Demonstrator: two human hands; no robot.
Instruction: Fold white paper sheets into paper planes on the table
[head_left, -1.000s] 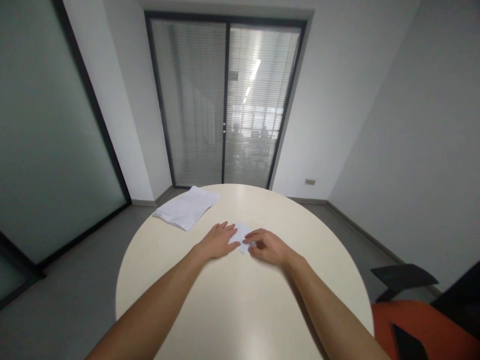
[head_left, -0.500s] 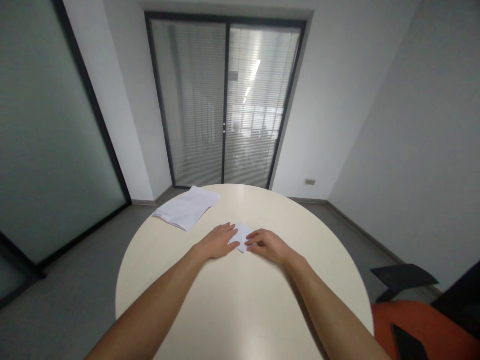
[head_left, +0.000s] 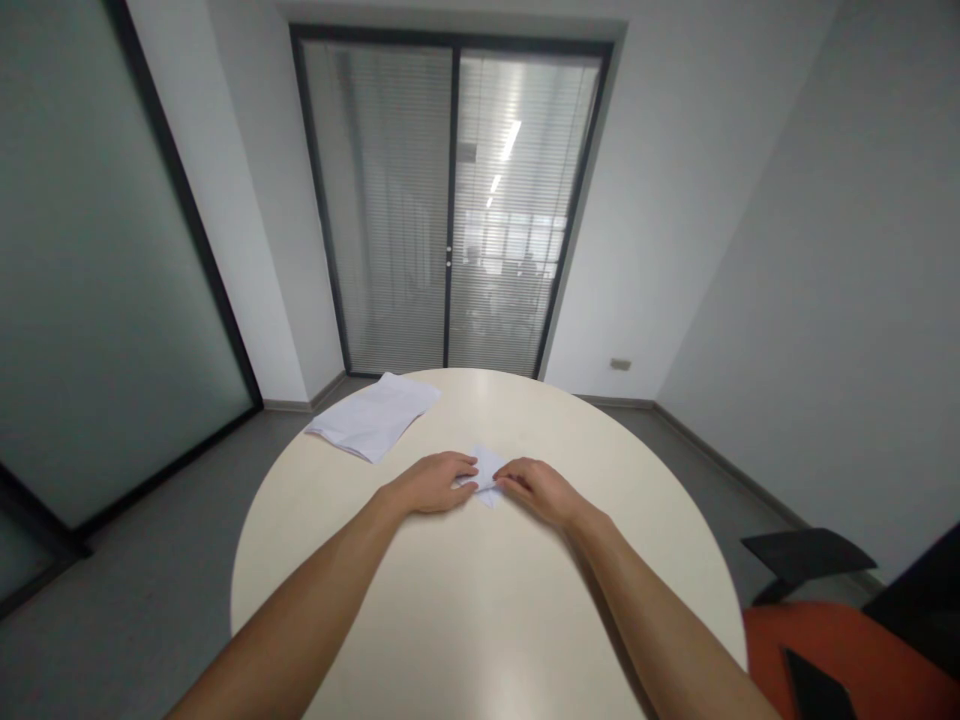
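A small folded white paper [head_left: 487, 470] lies on the round cream table [head_left: 480, 600], between my two hands. My left hand [head_left: 431, 482] rests at its left edge with the fingers curled in, their tips pinching the paper. From the right, my right hand [head_left: 536, 488] meets it with fingers closed on the paper's right edge. Most of the paper is hidden under my fingers.
A stack of white sheets [head_left: 373, 414] lies at the table's far left edge. An orange and black chair [head_left: 847, 650] stands at the lower right. Behind the table are glass doors with blinds [head_left: 450, 200].
My left hand's fingers, flat on the paper before, have curled in to a pinch. My right hand has slid a little left, closing on the paper's edge.
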